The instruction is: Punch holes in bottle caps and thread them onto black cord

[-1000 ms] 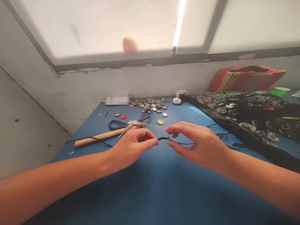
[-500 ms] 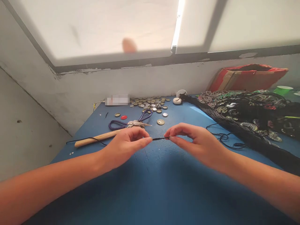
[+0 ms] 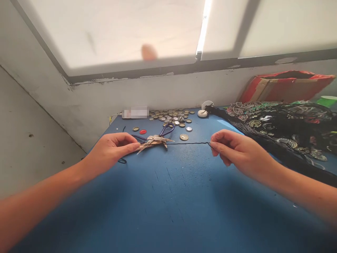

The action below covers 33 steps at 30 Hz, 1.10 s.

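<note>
A thin black cord (image 3: 188,143) stretches nearly straight between my two hands, above the blue table (image 3: 181,196). My left hand (image 3: 119,147) pinches its left part between thumb and fingertips. At the other end my right hand (image 3: 231,147) grips the cord, fingers curled in. Just past the left fingertips lie scissors (image 3: 155,138) with blue handles and worn blades; the cord passes in front of or over them. The left hand hides much of what lies behind it, including most of a wooden stick. A dark loop of cord (image 3: 122,161) shows below the left wrist.
Many bottle caps (image 3: 171,115) lie at the back, with a red cap (image 3: 143,131) nearer. A bundle of black cords (image 3: 242,135) runs along the right, beside tangled cords and round metal pieces. Behind them stands a red cardboard box (image 3: 286,88); a green cup (image 3: 328,101) is far right.
My hands have moved apart, the left going left and the right going right. A longer stretch of cord now shows between them. The view has shifted slightly.
</note>
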Motion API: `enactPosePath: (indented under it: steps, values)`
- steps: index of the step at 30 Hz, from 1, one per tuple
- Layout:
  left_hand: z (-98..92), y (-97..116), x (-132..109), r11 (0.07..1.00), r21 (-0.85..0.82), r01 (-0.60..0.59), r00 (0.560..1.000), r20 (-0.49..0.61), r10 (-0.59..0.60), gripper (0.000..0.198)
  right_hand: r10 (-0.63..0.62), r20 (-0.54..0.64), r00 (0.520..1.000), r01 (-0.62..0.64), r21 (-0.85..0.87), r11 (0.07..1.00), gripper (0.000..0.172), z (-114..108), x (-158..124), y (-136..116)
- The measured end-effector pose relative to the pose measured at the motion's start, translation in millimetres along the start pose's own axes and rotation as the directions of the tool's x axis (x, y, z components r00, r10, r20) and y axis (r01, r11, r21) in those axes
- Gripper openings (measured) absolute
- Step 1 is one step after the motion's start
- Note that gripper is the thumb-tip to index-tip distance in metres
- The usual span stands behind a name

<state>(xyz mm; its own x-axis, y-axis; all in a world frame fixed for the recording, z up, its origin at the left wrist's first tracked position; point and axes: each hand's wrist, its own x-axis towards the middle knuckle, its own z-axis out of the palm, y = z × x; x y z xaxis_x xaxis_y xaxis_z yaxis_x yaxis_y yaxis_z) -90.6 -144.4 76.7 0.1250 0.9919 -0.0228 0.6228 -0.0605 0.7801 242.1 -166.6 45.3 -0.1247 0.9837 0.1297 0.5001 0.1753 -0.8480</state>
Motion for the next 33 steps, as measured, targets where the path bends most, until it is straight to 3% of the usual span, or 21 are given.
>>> enactPosePath:
  steps: [4,7,17,23,26,28,31,33]
  values:
    - [-7.7,-9.5,0.3,0.995,0.084,0.051,0.996,-0.079,-0.045,0.038,-0.138,-0.131,0.982,0.106,-0.229,0.968,0.022,-10.4,-1.1,0.9]
    - [-11.0,-15.8,2.3,0.992,0.099,0.076,0.993,-0.097,-0.067,0.040,-0.170,-0.183,0.968,0.102,-0.332,0.938,0.022,-17.2,-2.9,1.7]
    - [-14.9,-19.8,8.1,0.993,0.111,0.034,0.989,-0.144,-0.017,0.036,-0.100,-0.287,0.953,-0.008,-0.352,0.936,0.021,-35.8,-15.4,16.8]
    - [-15.4,-28.4,14.1,0.994,0.102,0.043,0.989,-0.144,-0.028,0.037,-0.074,-0.352,0.933,-0.043,-0.312,0.949,0.029,-39.9,-19.5,18.5]
    - [-17.6,-32.8,18.0,0.994,0.089,0.057,0.990,-0.132,-0.045,0.036,-0.025,-0.356,0.934,-0.046,-0.192,0.980,0.030,-40.4,-17.4,17.3]
    - [-19.3,-33.2,19.9,0.997,0.044,0.057,0.996,-0.076,-0.054,0.037,0.067,-0.339,0.938,-0.064,0.019,0.998,0.026,-40.7,-14.8,14.9]
    - [-20.7,-31.1,20.9,0.995,-0.080,0.061,0.998,0.028,-0.059,0.044,0.210,-0.267,0.940,-0.085,0.413,0.907,0.018,-40.8,-11.6,8.5]
    - [-20.4,-29.8,20.6,0.990,-0.126,0.070,0.996,0.072,-0.061,0.048,0.214,-0.213,0.953,-0.058,0.566,0.822,0.014,-41.0,-10.4,4.6]
